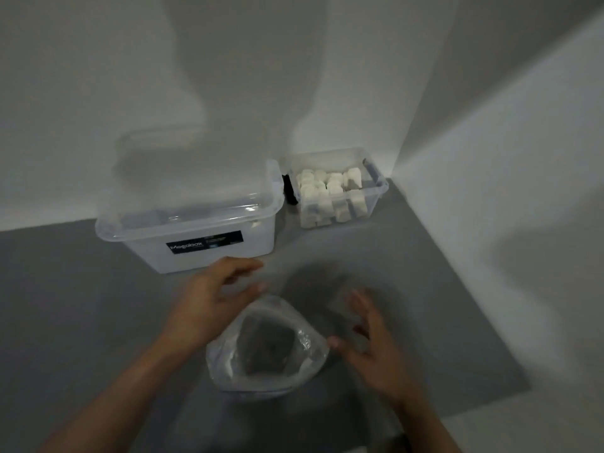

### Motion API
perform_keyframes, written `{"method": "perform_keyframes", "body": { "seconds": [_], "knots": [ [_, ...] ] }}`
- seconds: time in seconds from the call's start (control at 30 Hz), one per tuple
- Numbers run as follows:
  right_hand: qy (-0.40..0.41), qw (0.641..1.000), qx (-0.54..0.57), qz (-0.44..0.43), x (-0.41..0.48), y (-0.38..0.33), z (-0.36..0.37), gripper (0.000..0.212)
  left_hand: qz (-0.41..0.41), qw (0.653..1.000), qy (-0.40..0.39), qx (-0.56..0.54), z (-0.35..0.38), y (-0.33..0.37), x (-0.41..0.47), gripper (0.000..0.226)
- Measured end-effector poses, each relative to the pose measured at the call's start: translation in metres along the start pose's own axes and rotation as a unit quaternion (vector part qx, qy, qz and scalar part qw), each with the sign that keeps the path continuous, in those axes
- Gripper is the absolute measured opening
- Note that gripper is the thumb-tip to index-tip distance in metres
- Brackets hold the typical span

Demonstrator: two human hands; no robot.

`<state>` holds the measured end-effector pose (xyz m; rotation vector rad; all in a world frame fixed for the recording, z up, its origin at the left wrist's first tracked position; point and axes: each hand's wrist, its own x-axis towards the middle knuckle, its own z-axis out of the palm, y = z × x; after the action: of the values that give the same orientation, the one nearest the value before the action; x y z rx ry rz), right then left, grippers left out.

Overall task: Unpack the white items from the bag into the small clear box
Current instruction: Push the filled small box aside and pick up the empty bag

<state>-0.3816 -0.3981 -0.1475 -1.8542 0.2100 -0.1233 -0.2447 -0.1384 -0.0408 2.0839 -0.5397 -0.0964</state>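
Clear bag (266,348): stood open on the grey counter (81,305) between both hands.
Left hand (209,299): fingers spread, empty.
Right hand (376,348): likewise.
White items (330,194): heaped in the small clear box (376,191), far right.

items (330,194) in small box (376,199), right of lidded box (196,237); bag (264,348) in front.

Left hand (209,299), right hand (372,348): bare, blurred; forearms bare, no sleeves in view.
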Motion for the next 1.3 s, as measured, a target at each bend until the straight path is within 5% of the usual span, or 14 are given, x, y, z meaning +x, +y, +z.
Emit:
{"method": "perform_keyframes", "body": {
  "seconds": [0.13, 0.23, 0.4, 0.53, 0.67, 0.77, 0.9, 1.0, 1.1, 1.2, 1.3],
  "knots": [
    [-0.077, 0.980, -0.181, -0.024, -0.040, 0.000, 0.027, 0.124, -0.005, 0.993, -0.092, 0.075, -0.054, -0.059, -0.044, 0.119],
    [-0.093, 0.955, -0.271, -0.080, -0.048, 0.004, 0.056, 0.126, 0.014, 0.968, -0.173, 0.182, -0.059, -0.109, -0.067, 0.147],
    [-0.071, 0.907, -0.404, -0.098, -0.035, 0.017, 0.094, 0.091, 0.079, 0.966, -0.215, 0.119, -0.025, -0.133, -0.068, 0.126],
    [-0.055, 0.901, -0.420, -0.091, -0.028, 0.019, 0.109, 0.060, 0.099, 0.976, -0.185, 0.062, -0.002, -0.122, -0.065, 0.072],
    [0.027, 0.942, -0.325, -0.084, -0.029, -0.005, 0.119, 0.040, 0.004, 0.986, -0.141, -0.087, 0.004, -0.102, -0.072, 0.042],
    [0.078, 0.967, -0.239, -0.042, -0.034, -0.030, 0.130, 0.011, -0.120, 0.963, -0.104, -0.217, 0.001, -0.081, -0.080, 0.040],
    [0.144, 0.989, -0.030, 0.035, -0.034, -0.060, 0.150, 0.056, -0.103, 0.941, -0.096, -0.307, -0.004, -0.056, -0.083, 0.012],
    [0.224, 0.970, 0.089, 0.036, -0.031, -0.081, 0.159, 0.074, -0.086, 0.937, -0.100, -0.325, -0.002, -0.058, -0.078, 0.021],
    [0.277, 0.939, 0.193, 0.066, -0.030, -0.103, 0.162, 0.062, -0.070, 0.940, -0.146, -0.299, -0.001, -0.056, -0.082, 0.046],
    [0.216, 0.921, 0.318, 0.070, -0.043, -0.120, 0.155, 0.061, -0.048, 0.930, -0.226, -0.286, 0.004, -0.043, -0.088, 0.056],
    [0.136, 0.875, 0.461, 0.057, -0.066, -0.132, 0.143, 0.063, -0.025, 0.944, -0.237, -0.230, 0.013, -0.031, -0.089, 0.041]
  ]
}}
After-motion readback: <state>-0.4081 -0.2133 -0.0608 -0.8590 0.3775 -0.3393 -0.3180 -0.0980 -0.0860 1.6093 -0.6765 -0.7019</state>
